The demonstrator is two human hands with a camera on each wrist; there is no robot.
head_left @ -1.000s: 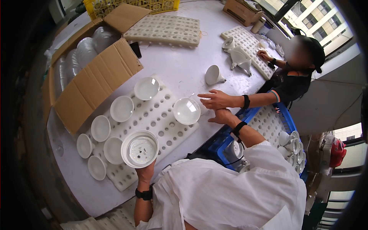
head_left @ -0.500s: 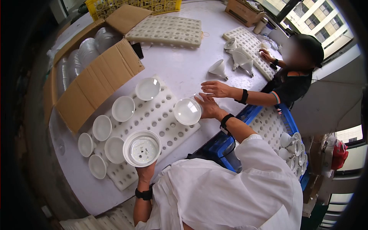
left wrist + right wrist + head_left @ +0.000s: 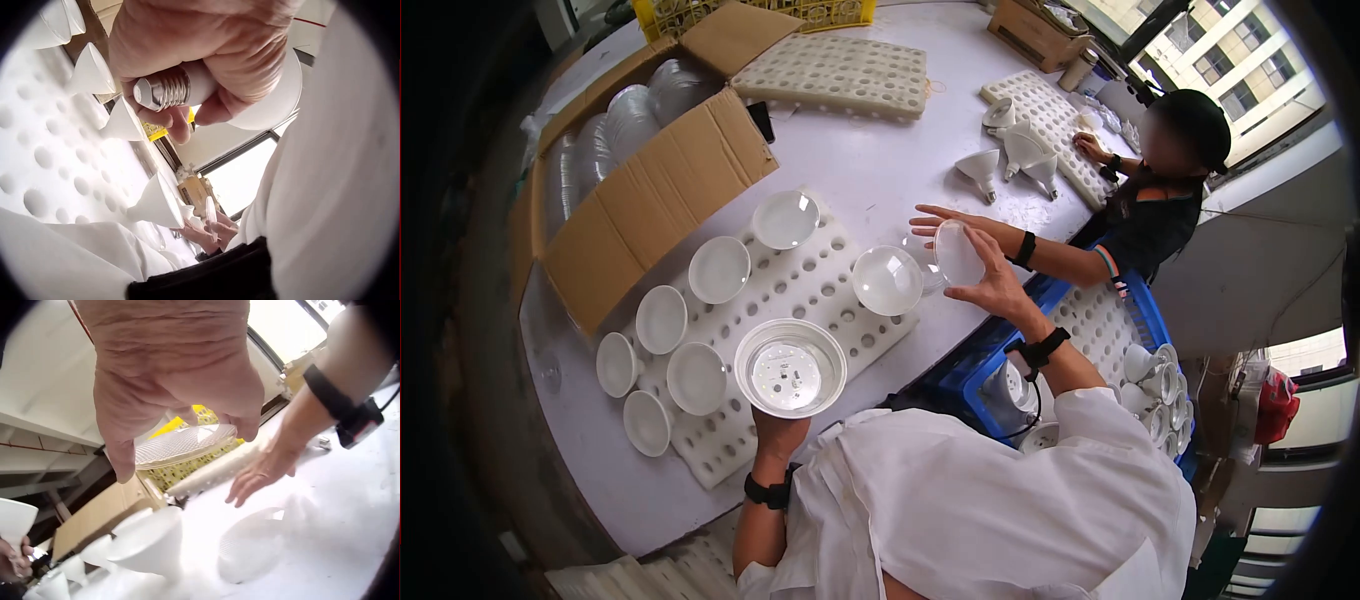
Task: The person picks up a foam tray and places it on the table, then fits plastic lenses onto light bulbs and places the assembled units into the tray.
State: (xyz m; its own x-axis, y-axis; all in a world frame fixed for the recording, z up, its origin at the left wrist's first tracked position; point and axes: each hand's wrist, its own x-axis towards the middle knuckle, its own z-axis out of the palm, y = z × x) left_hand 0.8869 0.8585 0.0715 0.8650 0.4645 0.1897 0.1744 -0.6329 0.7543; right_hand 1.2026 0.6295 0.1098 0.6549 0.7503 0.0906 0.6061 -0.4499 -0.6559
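Note:
My left hand point(image 3: 780, 434) grips a white flood-lamp bulb point(image 3: 792, 365) by its neck. The bulb's open mouth faces up, showing the LED board point(image 3: 784, 376) inside. In the left wrist view, the metal screw base point(image 3: 167, 92) pokes out below the curled fingers. My right hand point(image 3: 1002, 288) holds a clear round lens cover point(image 3: 958, 254) by its rim, above the table. The right wrist view shows thumb and fingers at opposite edges of this ribbed lens point(image 3: 187, 445). Another clear lens point(image 3: 250, 550) lies on the table beneath.
Several white bulbs stand in a foam holder point(image 3: 840, 335), one shiny-topped bulb point(image 3: 888, 280) at its right. An open carton point(image 3: 655, 215) holds stacked lenses. Another person's hand point(image 3: 265, 472) reaches in close to mine. More bulbs point(image 3: 1028, 148) lie at the back; a blue crate point(image 3: 1145, 290) stands right.
My right hand moved from beside the other person's hand to the lenses, then raised one by its rim. The bulb in my left hand shifted slightly up and right.

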